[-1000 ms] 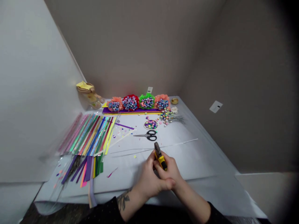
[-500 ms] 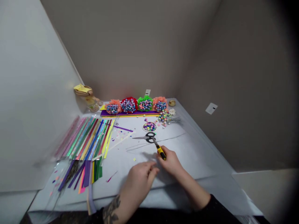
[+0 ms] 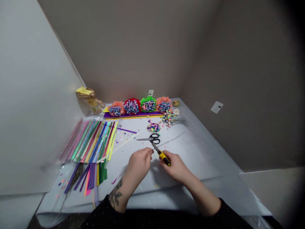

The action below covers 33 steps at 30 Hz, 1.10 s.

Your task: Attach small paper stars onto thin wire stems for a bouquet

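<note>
A yellow-and-black utility knife is gripped in my right hand, its blade pointing up and left. My left hand pinches the near end of a thin grey wire, close to the knife's blade. From my fingertips the wire runs up to the right, passing behind the blade; whether the two touch I cannot tell. Black-handled scissors lie just beyond the knife tip. Behind them is a small oval dish of colourful paper stars.
Colourful paper strips cover the table's left side. Along the back stand several star bouquets, including a red one and a green one. Loose stars with wire stems lie right of the dish. A basket-like vase stands back left.
My left hand has moved up and forward and now pinches the wire's end. The right hand still holds the knife, nearly in place. The wire has shifted slightly.
</note>
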Tool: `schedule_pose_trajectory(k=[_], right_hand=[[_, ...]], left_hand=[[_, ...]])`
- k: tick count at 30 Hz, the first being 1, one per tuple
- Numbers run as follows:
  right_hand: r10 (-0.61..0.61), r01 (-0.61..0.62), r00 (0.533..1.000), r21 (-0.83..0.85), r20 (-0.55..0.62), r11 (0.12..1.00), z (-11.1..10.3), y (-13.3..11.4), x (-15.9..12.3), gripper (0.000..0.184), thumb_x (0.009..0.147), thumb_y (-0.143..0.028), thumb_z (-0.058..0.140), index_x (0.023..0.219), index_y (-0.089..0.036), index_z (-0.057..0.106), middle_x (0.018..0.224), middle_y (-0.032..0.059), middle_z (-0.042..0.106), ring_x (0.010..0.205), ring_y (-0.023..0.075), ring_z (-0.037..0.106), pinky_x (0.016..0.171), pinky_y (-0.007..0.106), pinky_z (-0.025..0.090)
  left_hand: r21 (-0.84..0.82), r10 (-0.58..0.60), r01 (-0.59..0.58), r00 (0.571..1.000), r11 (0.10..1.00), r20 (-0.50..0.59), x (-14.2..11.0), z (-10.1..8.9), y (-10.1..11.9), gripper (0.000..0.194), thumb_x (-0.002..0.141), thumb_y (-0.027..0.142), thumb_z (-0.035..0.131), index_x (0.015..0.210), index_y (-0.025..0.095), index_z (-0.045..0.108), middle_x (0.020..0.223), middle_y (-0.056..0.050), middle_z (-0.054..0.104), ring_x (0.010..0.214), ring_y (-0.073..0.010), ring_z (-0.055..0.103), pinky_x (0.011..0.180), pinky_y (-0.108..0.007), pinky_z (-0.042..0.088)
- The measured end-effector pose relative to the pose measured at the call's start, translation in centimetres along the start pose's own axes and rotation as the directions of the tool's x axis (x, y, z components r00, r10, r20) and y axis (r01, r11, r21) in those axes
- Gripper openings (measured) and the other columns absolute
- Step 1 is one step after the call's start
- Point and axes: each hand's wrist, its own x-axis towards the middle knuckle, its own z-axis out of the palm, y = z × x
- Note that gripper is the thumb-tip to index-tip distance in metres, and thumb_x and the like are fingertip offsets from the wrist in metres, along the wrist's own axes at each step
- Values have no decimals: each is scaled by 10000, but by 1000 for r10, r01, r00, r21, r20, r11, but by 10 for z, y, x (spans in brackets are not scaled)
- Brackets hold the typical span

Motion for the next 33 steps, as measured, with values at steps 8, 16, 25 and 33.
schedule_pose_trajectory(k=[8, 16, 25, 33], right_hand=[[126, -112, 982, 105, -138, 988, -23, 16, 10, 137, 749, -290, 510, 825, -180, 540, 688, 5, 570, 628, 157, 518, 587, 241, 387], [-286, 223, 712, 179, 642, 958, -45, -13, -13, 111, 663, -163, 628, 768, -188, 653, 594, -56, 541, 504, 83, 410, 479, 179, 326], [-319, 269, 684, 180, 656, 946, -24, -6, -17, 124, 620, -152, 679, 728, -211, 691, 515, -78, 521, 423, 66, 386, 404, 159, 283], [-404, 289, 657, 282, 636, 915, -23, 1, -35, 441, 538, -156, 760, 968, -235, 704, 703, -54, 687, 558, 96, 595, 516, 161, 435]], left_hand=[[-169, -168, 162, 985, 972, -22, -3, -7, -1, 228, 849, 265, 460, 748, 178, 644, 682, -19, 652, 545, -123, 533, 559, -234, 373], [-779, -441, 596, 762, 194, 474, 9, -1, -9, 129, 831, 272, 562, 845, 145, 544, 881, -82, 676, 743, -155, 674, 599, -220, 480], [-793, -399, 607, 716, -50, 573, 5, 13, 7, 84, 865, 166, 504, 852, 111, 566, 695, -25, 597, 482, -55, 542, 482, -163, 446], [-958, -502, 274, 818, -87, 279, 21, -27, -5, 71, 858, 137, 489, 809, 123, 539, 569, 64, 359, 390, -13, 282, 326, -86, 195]])
